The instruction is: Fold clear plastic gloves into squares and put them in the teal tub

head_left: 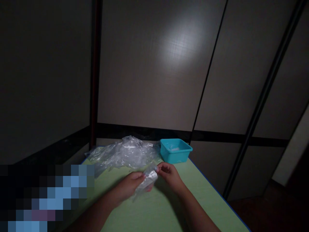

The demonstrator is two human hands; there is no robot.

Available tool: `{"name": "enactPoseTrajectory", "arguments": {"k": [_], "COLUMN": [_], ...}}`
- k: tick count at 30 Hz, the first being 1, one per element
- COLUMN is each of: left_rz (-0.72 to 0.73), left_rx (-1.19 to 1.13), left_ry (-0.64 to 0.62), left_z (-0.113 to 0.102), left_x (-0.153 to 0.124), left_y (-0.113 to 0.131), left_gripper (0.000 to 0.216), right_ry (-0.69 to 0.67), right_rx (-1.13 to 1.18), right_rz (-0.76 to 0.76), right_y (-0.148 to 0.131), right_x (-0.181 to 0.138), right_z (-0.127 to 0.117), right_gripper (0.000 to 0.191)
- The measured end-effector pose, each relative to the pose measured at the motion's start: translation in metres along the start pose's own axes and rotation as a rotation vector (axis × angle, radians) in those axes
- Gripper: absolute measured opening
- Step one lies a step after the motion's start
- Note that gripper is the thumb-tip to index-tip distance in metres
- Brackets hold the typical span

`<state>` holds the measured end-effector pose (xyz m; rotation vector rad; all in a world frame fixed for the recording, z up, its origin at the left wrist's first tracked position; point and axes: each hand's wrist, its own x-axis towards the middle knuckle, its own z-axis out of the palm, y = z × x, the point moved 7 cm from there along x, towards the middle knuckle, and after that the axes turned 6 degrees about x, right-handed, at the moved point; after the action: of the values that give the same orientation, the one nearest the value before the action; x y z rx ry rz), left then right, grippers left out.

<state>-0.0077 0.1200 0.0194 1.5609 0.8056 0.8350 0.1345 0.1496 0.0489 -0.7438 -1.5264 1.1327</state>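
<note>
A small clear plastic bag (147, 182) is held above the table between both hands. My left hand (134, 183) grips its left side, thumb on top. At its upper right edge, my right hand (167, 172) pinches the plastic between thumb and fingertips. Something reddish shows near the bag's lower side, too blurred to name. Behind the hands lies a crumpled heap of clear plastic (131, 153). A turquoise plastic basket (176, 157) stands just beyond my right hand, with something pale inside it.
The light green table (202, 193) has a blue edge running along its right side. Dark wardrobe panels (149, 80) rise close behind it. A pixelated patch covers the lower left corner.
</note>
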Motion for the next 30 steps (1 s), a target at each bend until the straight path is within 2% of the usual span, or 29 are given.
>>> {"name": "enactPoseTrajectory", "arguments": {"k": [3, 7, 11, 14, 16, 18, 20, 22, 24, 27, 30], "left_rz": [-0.11, -0.22, -0.285, -0.306, -0.199, 0.014, 0.191, 0.33, 0.41, 0.441, 0.427], "left_rx": [-0.187, -0.204, -0.064, 0.237, 0.545, 0.83, 0.956, 1.004, 1.022, 1.032, 1.047], "left_ry": [0.016, 0.096, 0.168, 0.172, 0.234, 0.335, 0.361, 0.263, 0.129, -0.008, -0.038], "left_z": [-0.004, -0.011, -0.019, -0.027, -0.035, -0.037, -0.029, -0.012, 0.006, 0.023, 0.025], "left_x": [-0.002, -0.007, -0.005, -0.002, -0.002, -0.005, -0.01, -0.015, -0.018, -0.021, -0.021], "left_y": [-0.004, -0.01, -0.024, -0.028, -0.014, 0.012, 0.031, 0.04, 0.041, 0.035, 0.031], "left_gripper": [0.049, 0.054, 0.05, 0.045, 0.036, 0.032, 0.024, 0.016, 0.013, 0.018, 0.019], "right_ry": [0.068, 0.152, 0.158, 0.154, 0.144, 0.135, 0.132, 0.134, 0.136, 0.139, 0.141], "right_rx": [0.038, -0.006, -0.063, -0.111, -0.139, -0.163, -0.185, -0.204, -0.22, -0.239, -0.254], "right_rz": [0.03, 0.144, 0.265, 0.331, 0.365, 0.392, 0.41, 0.421, 0.429, 0.435, 0.436], "right_y": [0.008, 0.022, 0.034, 0.04, 0.043, 0.046, 0.049, 0.051, 0.052, 0.053, 0.053], "right_x": [0.004, 0.006, 0.001, -0.002, -0.004, -0.005, -0.005, -0.005, -0.004, -0.004, -0.005], "right_z": [-0.01, -0.021, -0.022, -0.022, -0.022, -0.022, -0.022, -0.022, -0.023, -0.023, -0.024], "right_gripper": [0.029, 0.035, 0.038, 0.035, 0.033, 0.03, 0.027, 0.025, 0.023, 0.022, 0.021]}}
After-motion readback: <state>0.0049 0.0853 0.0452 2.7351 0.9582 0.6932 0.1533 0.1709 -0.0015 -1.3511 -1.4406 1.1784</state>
